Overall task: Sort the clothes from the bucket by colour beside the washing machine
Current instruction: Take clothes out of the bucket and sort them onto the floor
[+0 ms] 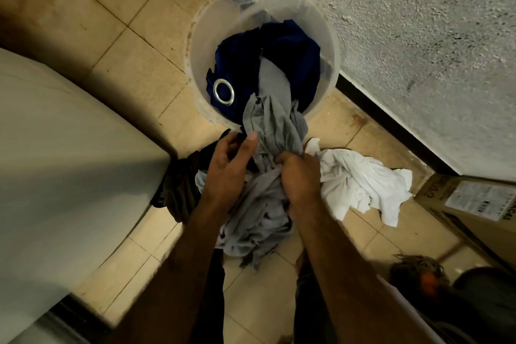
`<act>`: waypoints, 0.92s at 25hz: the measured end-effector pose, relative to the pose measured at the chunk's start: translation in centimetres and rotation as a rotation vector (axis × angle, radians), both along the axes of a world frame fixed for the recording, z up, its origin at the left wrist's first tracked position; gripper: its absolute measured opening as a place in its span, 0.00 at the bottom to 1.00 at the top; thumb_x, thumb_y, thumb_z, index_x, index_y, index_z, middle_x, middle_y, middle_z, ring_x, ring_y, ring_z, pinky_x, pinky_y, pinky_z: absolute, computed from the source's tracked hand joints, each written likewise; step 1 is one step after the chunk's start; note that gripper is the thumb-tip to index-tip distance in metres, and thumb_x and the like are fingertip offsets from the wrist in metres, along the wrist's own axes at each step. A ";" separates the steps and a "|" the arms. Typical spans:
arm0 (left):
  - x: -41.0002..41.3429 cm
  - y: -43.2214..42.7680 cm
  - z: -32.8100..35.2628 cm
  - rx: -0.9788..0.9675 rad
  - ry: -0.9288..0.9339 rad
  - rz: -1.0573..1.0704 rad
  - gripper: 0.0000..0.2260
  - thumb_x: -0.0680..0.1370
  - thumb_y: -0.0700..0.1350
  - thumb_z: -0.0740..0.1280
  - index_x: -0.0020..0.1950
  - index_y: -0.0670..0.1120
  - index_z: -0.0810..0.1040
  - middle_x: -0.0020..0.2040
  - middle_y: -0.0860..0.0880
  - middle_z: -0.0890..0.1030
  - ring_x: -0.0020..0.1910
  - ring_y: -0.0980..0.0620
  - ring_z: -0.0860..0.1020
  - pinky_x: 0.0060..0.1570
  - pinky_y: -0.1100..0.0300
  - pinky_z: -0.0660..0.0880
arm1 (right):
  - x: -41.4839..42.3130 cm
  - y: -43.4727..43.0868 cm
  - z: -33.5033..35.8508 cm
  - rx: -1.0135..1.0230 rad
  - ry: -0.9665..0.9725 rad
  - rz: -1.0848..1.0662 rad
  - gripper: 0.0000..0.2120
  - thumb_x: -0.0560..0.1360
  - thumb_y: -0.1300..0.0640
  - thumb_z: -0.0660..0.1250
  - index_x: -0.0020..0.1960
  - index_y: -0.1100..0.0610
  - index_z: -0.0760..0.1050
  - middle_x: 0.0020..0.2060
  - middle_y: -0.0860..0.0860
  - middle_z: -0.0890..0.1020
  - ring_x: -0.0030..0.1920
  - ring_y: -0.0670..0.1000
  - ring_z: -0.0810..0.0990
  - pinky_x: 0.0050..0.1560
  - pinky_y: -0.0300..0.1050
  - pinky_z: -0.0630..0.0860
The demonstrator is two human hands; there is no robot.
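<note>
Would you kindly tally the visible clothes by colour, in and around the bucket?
Dark blue, in the bucket: 1
Grey, held by the right hand, left hand beside: 1
White, on the floor: 1
Dark, by the washing machine: 1
Total: 4

Bucket (201, 36), upper centre: translucent white. Inside it, cloth (290, 45) dark navy blue with silver eyelet (224, 91). Garment (268, 131), centre: plain grey. Cloth (360, 187), right of centre: white. Floor tiles (117, 22): beige.
</note>
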State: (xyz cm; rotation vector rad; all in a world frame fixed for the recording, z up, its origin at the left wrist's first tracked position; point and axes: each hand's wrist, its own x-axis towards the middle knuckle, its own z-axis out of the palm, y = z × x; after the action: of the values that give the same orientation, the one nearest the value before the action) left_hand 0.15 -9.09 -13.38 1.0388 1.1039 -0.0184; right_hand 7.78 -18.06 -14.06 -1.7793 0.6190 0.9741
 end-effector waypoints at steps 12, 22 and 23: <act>1.8 0.5 0.1 0.247 0.235 -0.240 0.14 0.79 0.42 0.67 0.41 0.32 0.74 0.36 0.33 0.75 0.36 0.46 0.74 0.43 0.48 0.77 | -3.5 -3.0 1.2 0.171 -0.059 -0.164 0.24 0.70 0.56 0.70 0.66 0.52 0.76 0.59 0.54 0.83 0.58 0.57 0.83 0.60 0.58 0.81; -3.1 1.5 5.3 0.030 0.311 -0.136 0.17 0.78 0.58 0.69 0.48 0.44 0.84 0.46 0.42 0.86 0.45 0.45 0.84 0.48 0.52 0.81 | -3.1 0.8 -1.5 0.268 0.213 0.092 0.10 0.81 0.59 0.65 0.56 0.65 0.80 0.48 0.60 0.84 0.39 0.49 0.80 0.40 0.38 0.78; -3.1 1.8 5.2 0.101 0.323 -0.107 0.23 0.74 0.66 0.69 0.53 0.47 0.83 0.53 0.43 0.85 0.51 0.46 0.84 0.53 0.48 0.81 | -4.2 1.2 -0.9 0.251 0.217 0.081 0.14 0.82 0.56 0.62 0.53 0.66 0.80 0.46 0.60 0.84 0.40 0.51 0.80 0.41 0.37 0.78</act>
State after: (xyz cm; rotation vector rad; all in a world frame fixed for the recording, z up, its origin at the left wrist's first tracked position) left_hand -2.97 -7.26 -8.13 1.2124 1.3503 -0.2247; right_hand 3.61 -16.91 -15.00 -1.4979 0.5350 1.2555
